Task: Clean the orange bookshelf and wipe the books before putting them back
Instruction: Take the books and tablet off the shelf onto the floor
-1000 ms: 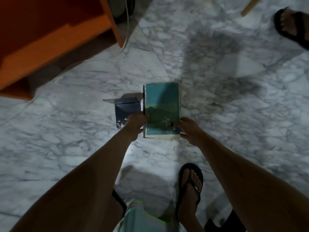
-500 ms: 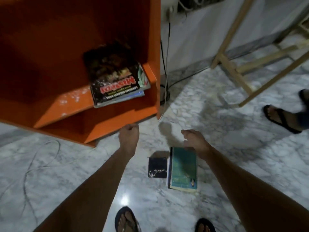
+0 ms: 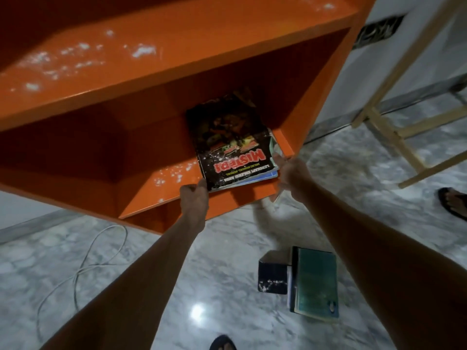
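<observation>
The orange bookshelf (image 3: 177, 54) fills the upper left, its boards spotted with white dust. On its lower board lies a small stack of books topped by a black book with red lettering (image 3: 231, 142). My left hand (image 3: 193, 198) grips the stack's near left corner. My right hand (image 3: 290, 173) holds its near right edge. On the marble floor below lie a green book (image 3: 317, 281) and, touching its left side, a small dark blue book (image 3: 273, 276).
A white cable (image 3: 83, 263) loops over the marble floor at the left. A wooden frame (image 3: 386, 127) stands at the right by the wall. Another person's sandalled foot (image 3: 452, 200) is at the far right edge. My own foot (image 3: 222, 343) shows at the bottom.
Both hands have let go of the green book on the floor and risen to the shelf, where they now hold the stack of books. My view has tilted upward.
</observation>
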`<action>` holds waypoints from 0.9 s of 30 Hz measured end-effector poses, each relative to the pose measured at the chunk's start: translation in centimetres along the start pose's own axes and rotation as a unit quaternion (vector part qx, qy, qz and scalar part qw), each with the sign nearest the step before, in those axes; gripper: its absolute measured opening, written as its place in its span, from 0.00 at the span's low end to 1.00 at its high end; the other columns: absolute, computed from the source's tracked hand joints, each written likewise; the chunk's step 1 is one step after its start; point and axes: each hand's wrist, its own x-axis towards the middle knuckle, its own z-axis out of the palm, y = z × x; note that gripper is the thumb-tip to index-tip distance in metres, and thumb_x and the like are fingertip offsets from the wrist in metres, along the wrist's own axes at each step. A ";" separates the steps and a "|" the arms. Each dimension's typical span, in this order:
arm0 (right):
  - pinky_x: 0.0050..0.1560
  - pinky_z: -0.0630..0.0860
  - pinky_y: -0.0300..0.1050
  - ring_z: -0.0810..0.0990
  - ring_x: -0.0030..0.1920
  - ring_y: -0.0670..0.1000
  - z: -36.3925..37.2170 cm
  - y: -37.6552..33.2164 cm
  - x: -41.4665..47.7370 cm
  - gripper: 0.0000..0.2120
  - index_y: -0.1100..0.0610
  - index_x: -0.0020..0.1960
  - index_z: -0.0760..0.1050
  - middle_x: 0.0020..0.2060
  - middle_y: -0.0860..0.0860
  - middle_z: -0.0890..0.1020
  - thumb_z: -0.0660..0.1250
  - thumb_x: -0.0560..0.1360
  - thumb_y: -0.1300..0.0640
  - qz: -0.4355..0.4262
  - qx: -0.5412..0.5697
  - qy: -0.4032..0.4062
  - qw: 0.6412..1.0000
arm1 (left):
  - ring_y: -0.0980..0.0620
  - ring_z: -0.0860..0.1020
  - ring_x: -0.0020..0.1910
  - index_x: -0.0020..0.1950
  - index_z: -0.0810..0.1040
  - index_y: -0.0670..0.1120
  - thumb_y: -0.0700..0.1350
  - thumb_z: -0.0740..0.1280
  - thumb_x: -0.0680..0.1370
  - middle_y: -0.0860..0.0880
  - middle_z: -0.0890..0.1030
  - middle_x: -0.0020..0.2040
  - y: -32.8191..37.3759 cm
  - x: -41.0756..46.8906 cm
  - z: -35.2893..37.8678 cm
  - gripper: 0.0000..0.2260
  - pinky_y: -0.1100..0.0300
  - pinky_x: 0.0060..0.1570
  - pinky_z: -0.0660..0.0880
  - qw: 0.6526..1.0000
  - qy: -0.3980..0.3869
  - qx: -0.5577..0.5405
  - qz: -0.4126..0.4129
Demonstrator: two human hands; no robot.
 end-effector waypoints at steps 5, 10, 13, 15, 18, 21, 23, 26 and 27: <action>0.52 0.80 0.64 0.75 0.64 0.62 2.5 0.7 1.3 0.26 0.58 0.71 0.65 0.69 0.58 0.71 0.70 0.76 0.60 0.034 0.042 0.043 0.998 | 0.44 0.79 0.52 0.66 0.66 0.41 0.48 0.63 0.82 0.48 0.75 0.49 0.6 0.9 0.3 0.17 0.47 0.52 0.77 0.998 -0.046 -0.048 0.018; 0.44 0.80 0.51 0.79 0.61 0.60 1.2 2.0 1.3 0.23 0.56 0.68 0.68 0.64 0.57 0.78 0.69 0.76 0.63 0.126 0.032 -0.078 0.988 | 0.46 0.81 0.41 0.63 0.67 0.45 0.48 0.63 0.81 0.45 0.80 0.51 0.5 1.2 -1.1 0.13 0.50 0.47 0.78 0.995 -0.075 -0.058 0.009; 0.46 0.79 0.51 0.80 0.59 0.57 -0.6 2.5 -0.2 0.21 0.53 0.64 0.71 0.60 0.55 0.81 0.71 0.74 0.64 0.178 -0.010 -0.163 0.970 | 0.45 0.80 0.48 0.67 0.70 0.50 0.48 0.64 0.81 0.47 0.81 0.53 -0.2 0.6 -2.8 0.14 0.50 0.48 0.79 0.992 -0.119 -0.030 0.005; 0.54 0.78 0.55 0.78 0.60 0.58 -1.9 3.3 -1.2 0.21 0.53 0.63 0.71 0.60 0.54 0.79 0.71 0.74 0.65 0.202 -0.030 -0.186 0.961 | 0.46 0.80 0.53 0.66 0.74 0.52 0.47 0.65 0.81 0.48 0.81 0.56 -1.1 -0.4 -3.9 0.14 0.50 0.49 0.79 0.986 -0.165 -0.005 -0.016; 0.57 0.78 0.56 0.76 0.63 0.59 -4.2 4.7 -3.0 0.24 0.55 0.67 0.71 0.62 0.55 0.78 0.71 0.73 0.66 0.216 -0.058 -0.218 0.950 | 0.46 0.78 0.58 0.66 0.74 0.49 0.40 0.67 0.79 0.46 0.80 0.59 -3.1 -2.2 -4.7 0.16 0.49 0.51 0.78 0.977 -0.205 -0.003 -0.050; 0.44 0.82 0.49 0.74 0.65 0.59 -6.8 6.5 -5.3 0.26 0.58 0.66 0.73 0.65 0.57 0.76 0.75 0.69 0.66 0.236 -0.113 -0.226 0.938 | 0.43 0.78 0.55 0.58 0.74 0.45 0.31 0.65 0.77 0.44 0.81 0.53 -5.6 -5.4 -4.3 0.13 0.45 0.53 0.76 0.974 -0.213 -0.013 -0.072; 0.42 0.82 0.48 0.76 0.62 0.59 -9.4 8.5 -6.9 0.28 0.59 0.63 0.76 0.63 0.59 0.76 0.79 0.64 0.65 0.252 -0.139 -0.218 0.933 | 0.43 0.79 0.52 0.53 0.73 0.46 0.28 0.64 0.76 0.44 0.82 0.49 -7.6 -7.9 -3.3 0.14 0.47 0.45 0.78 0.973 -0.216 0.003 -0.077; 0.53 0.82 0.57 0.80 0.58 0.61 -13.6 11.7 -9.2 0.29 0.62 0.60 0.77 0.58 0.61 0.81 0.81 0.61 0.64 0.270 -0.143 -0.227 0.925 | 0.43 0.81 0.48 0.53 0.73 0.45 0.27 0.65 0.75 0.43 0.83 0.48 -10.7 -11.2 -1.1 0.15 0.50 0.42 0.77 0.973 -0.215 0.030 -0.074; 0.53 0.82 0.55 0.82 0.55 0.59 -14.8 12.5 -10.0 0.25 0.62 0.59 0.77 0.55 0.59 0.83 0.79 0.64 0.66 0.269 -0.140 -0.220 0.927 | 0.44 0.81 0.46 0.53 0.73 0.45 0.27 0.65 0.74 0.43 0.83 0.47 -11.5 -12.0 -0.2 0.15 0.51 0.41 0.77 0.972 -0.220 0.038 -0.073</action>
